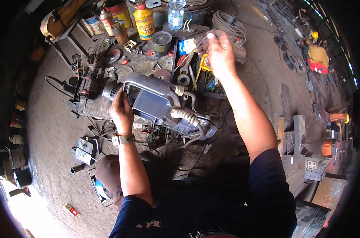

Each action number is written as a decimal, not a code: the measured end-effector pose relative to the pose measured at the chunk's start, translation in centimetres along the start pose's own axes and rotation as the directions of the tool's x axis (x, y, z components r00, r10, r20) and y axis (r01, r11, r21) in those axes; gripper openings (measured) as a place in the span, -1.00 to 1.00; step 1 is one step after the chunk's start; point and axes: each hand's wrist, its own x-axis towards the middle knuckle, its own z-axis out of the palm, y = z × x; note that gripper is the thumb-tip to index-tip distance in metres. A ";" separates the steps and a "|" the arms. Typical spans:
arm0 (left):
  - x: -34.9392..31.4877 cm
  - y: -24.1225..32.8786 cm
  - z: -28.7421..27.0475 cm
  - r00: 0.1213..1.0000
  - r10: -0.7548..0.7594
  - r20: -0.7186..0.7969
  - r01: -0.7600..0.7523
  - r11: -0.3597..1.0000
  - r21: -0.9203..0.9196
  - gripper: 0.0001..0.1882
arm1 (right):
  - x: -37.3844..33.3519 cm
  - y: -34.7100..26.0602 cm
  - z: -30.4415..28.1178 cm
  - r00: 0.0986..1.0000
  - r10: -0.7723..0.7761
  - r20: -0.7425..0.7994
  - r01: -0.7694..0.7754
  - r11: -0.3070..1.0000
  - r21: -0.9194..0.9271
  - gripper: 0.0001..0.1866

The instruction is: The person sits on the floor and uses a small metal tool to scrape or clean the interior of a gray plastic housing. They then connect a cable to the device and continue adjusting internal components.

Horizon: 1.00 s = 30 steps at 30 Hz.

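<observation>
A large grey power tool (152, 107), which looks like a demolition hammer, lies at a slant across the worktable in front of me. My left hand (121, 113) grips it beside the ribbed dark collar (112, 91), thumb and fingers against the housing. Farther off and to the right, my right hand (219, 49) is raised with its fingers closed around a thin metal rod (201, 42). The rod slants down over a tray (213, 95) of hand tools. Among them are a wrench (184, 77) and a yellow tape measure (205, 63).
A yellow bottle (144, 23), a clear water bottle (176, 16) and a round tin (162, 41) stand at the back. Coiled cable (226, 27) lies at the far right. A dark motor part (87, 87) is left of the tool; a metal box (85, 150) sits on the floor.
</observation>
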 end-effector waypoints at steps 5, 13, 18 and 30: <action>0.2 1.0 -0.1 0.999 0.041 -0.014 -0.041 0.999 0.026 -0.72 | -0.7 -3.3 -0.2 0.998 -0.049 -0.048 0.054 0.993 0.106 -0.88; 0.2 1.6 0.1 0.998 0.014 -0.066 -0.016 1.000 -0.023 -0.71 | -3.0 -6.0 1.2 0.970 -0.168 0.175 0.123 0.963 0.242 -0.83; 0.1 2.0 0.0 0.993 0.040 -0.108 -0.045 0.998 -0.044 -0.75 | -6.9 -9.5 5.4 0.922 -0.296 0.249 0.265 0.952 0.151 -0.82; 0.2 2.0 1.1 0.988 0.018 -0.153 -0.041 0.988 -0.147 -0.76 | -9.4 -4.8 14.7 0.721 -0.219 0.658 0.547 0.763 -0.345 -0.88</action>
